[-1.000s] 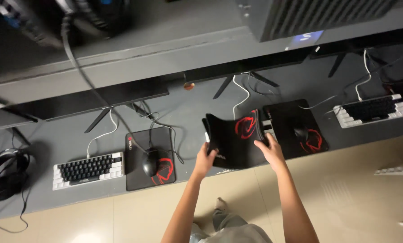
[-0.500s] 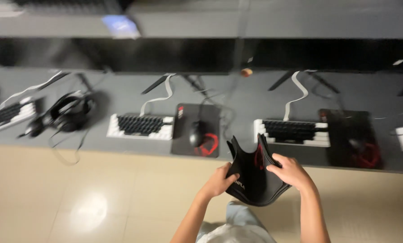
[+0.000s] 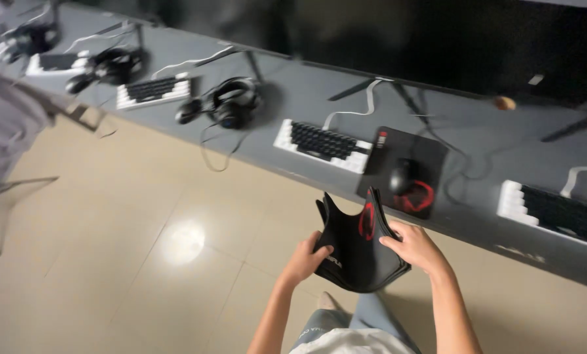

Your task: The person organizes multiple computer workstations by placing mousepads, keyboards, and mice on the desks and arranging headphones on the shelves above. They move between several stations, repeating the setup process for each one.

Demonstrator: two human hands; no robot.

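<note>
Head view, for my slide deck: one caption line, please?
Both hands, left and right, hold a bent stack of black mouse pads beside a grey desk lined with keyboards and headsets.

A gaming café or computer room is suggested: a long grey desk point(image 3: 320, 105) across the frame's top is lined with keyboards point(image 3: 323, 145), headsets point(image 3: 233, 101), mice point(image 3: 402, 176), and monitors point(image 3: 438, 39).

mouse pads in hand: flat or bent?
Bent. The stack of black mouse pads sags into a U between the left hand and right hand, edges pointing up.
</note>
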